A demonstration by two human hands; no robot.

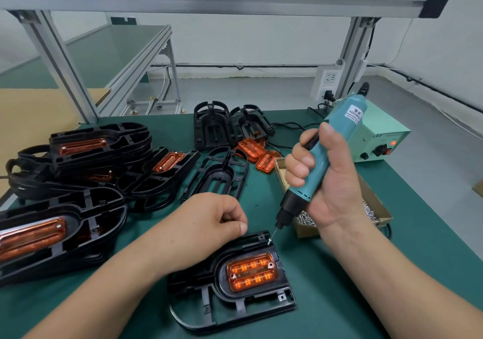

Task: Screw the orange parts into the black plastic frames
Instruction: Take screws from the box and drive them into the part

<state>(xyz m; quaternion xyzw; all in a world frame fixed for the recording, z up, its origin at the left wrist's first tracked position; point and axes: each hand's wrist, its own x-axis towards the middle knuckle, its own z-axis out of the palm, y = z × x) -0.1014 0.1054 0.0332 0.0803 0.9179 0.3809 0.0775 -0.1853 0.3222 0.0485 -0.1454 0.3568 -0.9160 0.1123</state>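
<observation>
One frame point(198, 286), one screwdriver point(339, 127) gripped by right hand point(326, 176); left hand point(206, 223) curled, contents unclear

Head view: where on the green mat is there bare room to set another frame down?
Bare mat lies right of the screw box, out to the table edge, and near-left, in front of the stacked frames. Crowded: the left with those stacks, back centre with empty frames and loose orange parts, back right with the power supply.
</observation>
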